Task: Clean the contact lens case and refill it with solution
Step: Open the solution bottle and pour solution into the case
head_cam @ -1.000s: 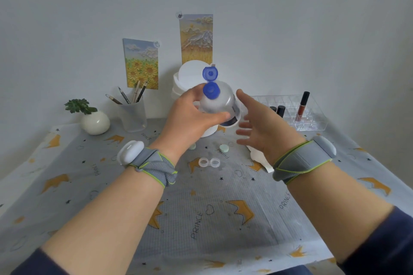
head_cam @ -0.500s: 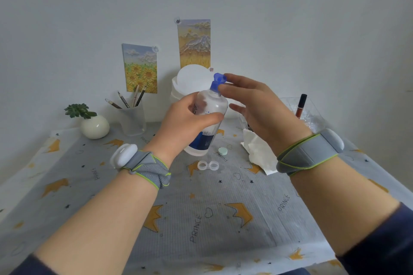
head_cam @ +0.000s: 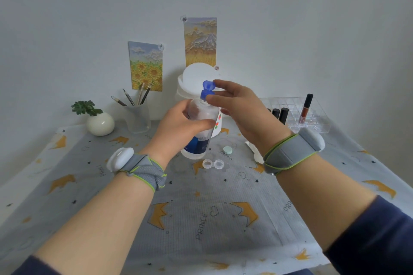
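My left hand (head_cam: 178,127) grips a clear solution bottle (head_cam: 202,123) with a blue label, held nearly upright above the table. Its blue flip cap (head_cam: 206,87) stands open on top. My right hand (head_cam: 241,109) touches the cap, forefinger on the raised lid and thumb at the cap's base. The clear contact lens case (head_cam: 213,164), two open wells, lies on the cloth just below the bottle. One pale green case lid (head_cam: 227,150) lies beside it to the upper right.
A white tissue (head_cam: 253,152) lies half hidden under my right wrist. Behind stand a white round container (head_cam: 196,80), a frosted pencil cup (head_cam: 137,117), a small plant pot (head_cam: 100,124) and a clear organiser (head_cam: 306,116) with lipsticks. A crown-patterned cloth (head_cam: 212,219) covers the table.
The bottle swung from tilted toward me to nearly upright. My right hand rose from beside the bottle to the blue cap and now pinches it.
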Tool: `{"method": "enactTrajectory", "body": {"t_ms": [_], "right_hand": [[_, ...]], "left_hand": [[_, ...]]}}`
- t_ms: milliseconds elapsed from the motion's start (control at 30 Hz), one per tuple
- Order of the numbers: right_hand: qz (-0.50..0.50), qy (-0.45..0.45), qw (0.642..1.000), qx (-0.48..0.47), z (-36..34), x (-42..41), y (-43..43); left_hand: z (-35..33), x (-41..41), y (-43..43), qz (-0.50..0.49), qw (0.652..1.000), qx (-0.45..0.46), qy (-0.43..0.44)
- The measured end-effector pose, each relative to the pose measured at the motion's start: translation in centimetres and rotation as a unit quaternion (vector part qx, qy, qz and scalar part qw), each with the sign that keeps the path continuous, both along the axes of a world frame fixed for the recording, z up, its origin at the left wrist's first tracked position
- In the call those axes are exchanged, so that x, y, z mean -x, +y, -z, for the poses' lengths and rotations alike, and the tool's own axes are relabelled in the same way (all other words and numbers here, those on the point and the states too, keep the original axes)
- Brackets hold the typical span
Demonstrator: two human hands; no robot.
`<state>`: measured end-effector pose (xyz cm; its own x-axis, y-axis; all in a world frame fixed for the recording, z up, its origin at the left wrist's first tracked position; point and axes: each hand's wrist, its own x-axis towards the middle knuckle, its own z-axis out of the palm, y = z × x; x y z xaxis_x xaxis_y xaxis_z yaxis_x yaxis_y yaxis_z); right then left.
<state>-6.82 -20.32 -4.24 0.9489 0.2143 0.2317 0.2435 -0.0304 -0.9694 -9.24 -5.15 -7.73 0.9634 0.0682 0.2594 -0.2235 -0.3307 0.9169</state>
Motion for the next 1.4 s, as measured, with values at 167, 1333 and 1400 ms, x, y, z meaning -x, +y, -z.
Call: {"method": "enactTrajectory", "body": {"t_ms": [167,1333,1400], "right_hand": [[-0.011,0.011,0.999,0.028,0.5,-0.2,1.9],[0.031,-0.16,0.975,0.151,2.1,-1.4,5.4],[0.039,-0.172,0.972,0.155,2.2,-1.3,5.4]], "left_hand": [[1.1,-0.2,1.6,-0.014,0.999,-0.005,0.029],[2.1,-1.3,5.6,0.03,0.996,-0.058,0.056],[2.1,-1.3,5.6,0.031,0.996,-0.057,0.053]]}}
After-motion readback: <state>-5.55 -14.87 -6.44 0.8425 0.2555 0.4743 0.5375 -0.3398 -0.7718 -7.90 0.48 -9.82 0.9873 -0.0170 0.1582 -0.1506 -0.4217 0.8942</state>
